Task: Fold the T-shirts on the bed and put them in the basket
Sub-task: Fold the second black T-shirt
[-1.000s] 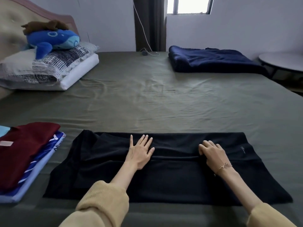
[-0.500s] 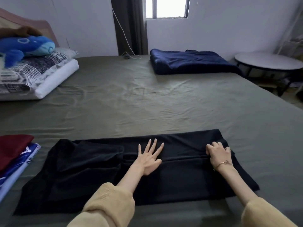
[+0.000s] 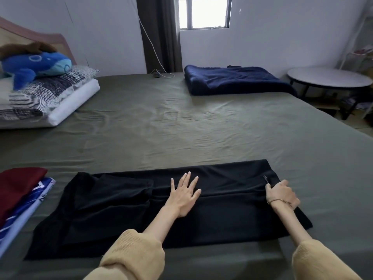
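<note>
The black T-shirt (image 3: 125, 211), we note, lies partly folded on the near edge of the bed (image 3: 181, 128), our left hand (image 3: 184, 196) pressing flat with fingers spread, our right hand (image 3: 282, 194) gripping its right end.

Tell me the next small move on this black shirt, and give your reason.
Probably lift the right end and fold it leftward over the middle. The right hand already grips the black T-shirt at that end, the left hand lies flat at its centre as an anchor, and the shirt is already folded into a long strip.
</note>
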Demonstrator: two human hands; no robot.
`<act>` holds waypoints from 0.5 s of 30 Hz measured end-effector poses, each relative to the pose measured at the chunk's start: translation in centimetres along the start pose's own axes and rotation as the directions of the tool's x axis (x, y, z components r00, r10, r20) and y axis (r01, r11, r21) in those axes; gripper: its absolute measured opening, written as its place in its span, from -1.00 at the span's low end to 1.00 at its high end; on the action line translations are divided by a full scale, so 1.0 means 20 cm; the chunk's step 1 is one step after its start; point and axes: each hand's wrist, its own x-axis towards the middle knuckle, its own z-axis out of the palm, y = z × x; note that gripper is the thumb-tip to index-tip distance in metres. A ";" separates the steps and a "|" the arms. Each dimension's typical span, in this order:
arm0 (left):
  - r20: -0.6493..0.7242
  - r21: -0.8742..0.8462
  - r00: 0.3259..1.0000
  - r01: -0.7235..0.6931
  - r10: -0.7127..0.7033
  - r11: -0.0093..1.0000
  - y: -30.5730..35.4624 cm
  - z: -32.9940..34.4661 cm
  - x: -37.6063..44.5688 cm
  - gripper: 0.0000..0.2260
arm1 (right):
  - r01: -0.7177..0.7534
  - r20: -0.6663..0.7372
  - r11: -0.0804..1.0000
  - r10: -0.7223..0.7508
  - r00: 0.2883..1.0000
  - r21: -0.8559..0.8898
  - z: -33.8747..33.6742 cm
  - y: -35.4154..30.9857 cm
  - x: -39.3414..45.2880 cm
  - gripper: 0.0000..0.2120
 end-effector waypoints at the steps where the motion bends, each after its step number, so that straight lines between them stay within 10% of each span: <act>1: -0.023 -0.016 1.000 0.017 -0.017 1.000 -0.02 -0.01 -0.01 -0.52 | 0.010 0.046 0.999 -0.012 0.999 0.041 -0.01 -0.02 0.00 -0.59; 8: -0.309 0.131 0.943 0.173 -0.125 0.976 -0.26 -0.12 -0.14 -0.59 | 0.154 0.247 0.870 -0.296 0.923 0.468 0.03 -0.39 -0.22 -0.58; 15: -0.308 -0.522 0.817 0.283 -0.487 0.805 -0.67 -0.15 -0.45 -0.75 | 0.195 0.437 0.777 -0.520 0.734 0.598 0.23 -0.86 -0.79 -0.44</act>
